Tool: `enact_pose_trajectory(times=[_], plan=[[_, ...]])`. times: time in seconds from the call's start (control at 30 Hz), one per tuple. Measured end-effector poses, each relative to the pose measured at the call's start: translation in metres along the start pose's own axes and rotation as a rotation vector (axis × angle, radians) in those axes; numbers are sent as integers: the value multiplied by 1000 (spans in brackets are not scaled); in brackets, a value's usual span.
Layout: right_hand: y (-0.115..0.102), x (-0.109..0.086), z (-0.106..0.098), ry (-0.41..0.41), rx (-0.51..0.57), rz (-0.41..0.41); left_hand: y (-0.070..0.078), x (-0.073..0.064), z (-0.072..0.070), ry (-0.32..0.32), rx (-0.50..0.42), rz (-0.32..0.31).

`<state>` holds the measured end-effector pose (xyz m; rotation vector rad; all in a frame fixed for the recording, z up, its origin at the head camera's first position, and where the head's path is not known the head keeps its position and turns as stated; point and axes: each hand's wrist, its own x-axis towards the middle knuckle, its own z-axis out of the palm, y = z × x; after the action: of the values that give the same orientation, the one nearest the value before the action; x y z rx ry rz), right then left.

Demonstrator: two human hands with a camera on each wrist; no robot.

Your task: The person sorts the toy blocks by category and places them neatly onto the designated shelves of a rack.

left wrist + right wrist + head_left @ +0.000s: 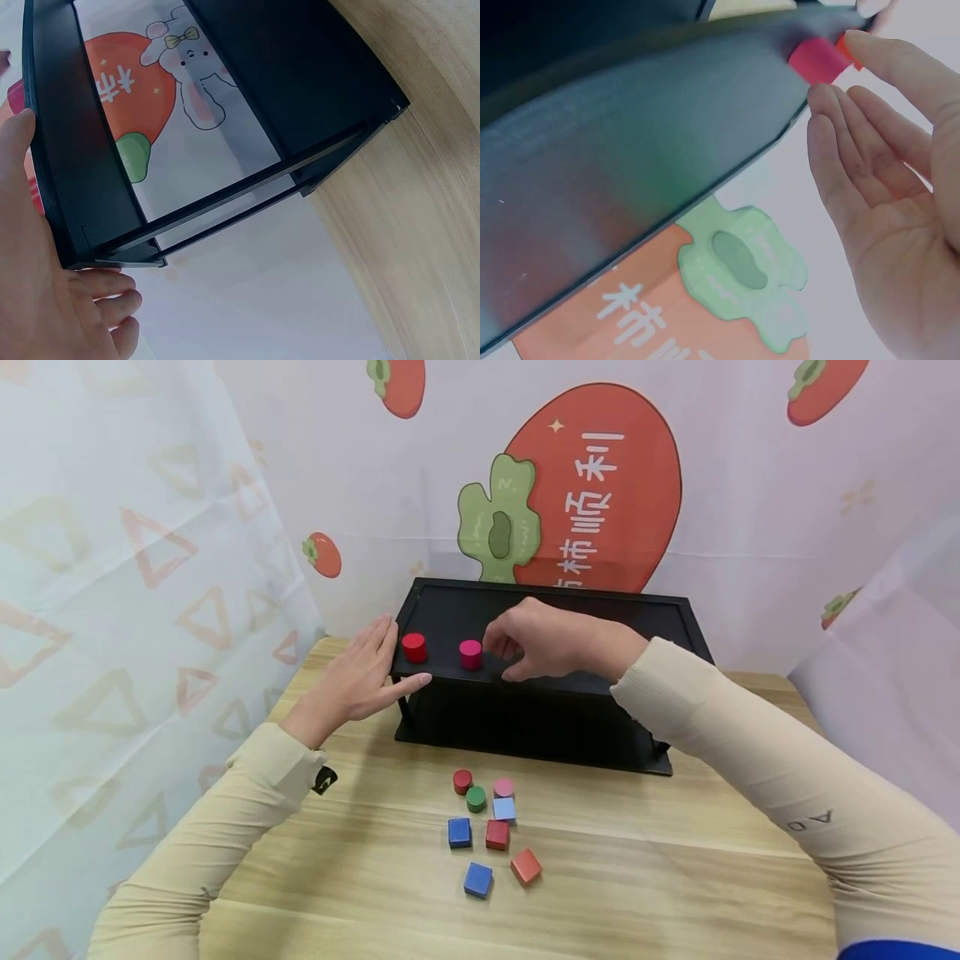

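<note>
A black two-tier rack [592, 681] stands on the table, with a red cylinder [414, 647] and a magenta cylinder [470, 654] upright on its top near the left end. My left hand [360, 672] rests against the rack's left end, fingers straight and thumb stretched along the front edge. In the left wrist view, that hand's fingers [116, 307] reach around the end of the rack. Just right of the magenta cylinder is my right hand [543, 639], its fingers loosely bent and thumb apart. Its fingertips lie close to the magenta cylinder [819, 61] in the right wrist view, holding nothing.
In front of the rack, on the wooden table [360, 860], lie a red cylinder [462, 782], a green cylinder [476, 799], a pink cylinder [504, 787] and several cubes, including a light blue one [504, 810] and an orange-red one [526, 867]. A printed curtain [375, 485] hangs behind.
</note>
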<state>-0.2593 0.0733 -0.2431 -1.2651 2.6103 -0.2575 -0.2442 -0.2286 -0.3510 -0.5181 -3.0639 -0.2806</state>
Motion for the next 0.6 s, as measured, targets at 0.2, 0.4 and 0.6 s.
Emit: enact_pose_trajectory(times=[0.2, 0.4, 0.6], plan=[[-10, -18, 17, -33, -9, -86, 0, 1, -1, 3, -1, 7], [-10, -33, 43, -59, -2, -141, 2, 2, -3, 4, 13, 18], [0, -37, 81, -88, 3, -141, 2, 1, -1, 3, 10, 9]])
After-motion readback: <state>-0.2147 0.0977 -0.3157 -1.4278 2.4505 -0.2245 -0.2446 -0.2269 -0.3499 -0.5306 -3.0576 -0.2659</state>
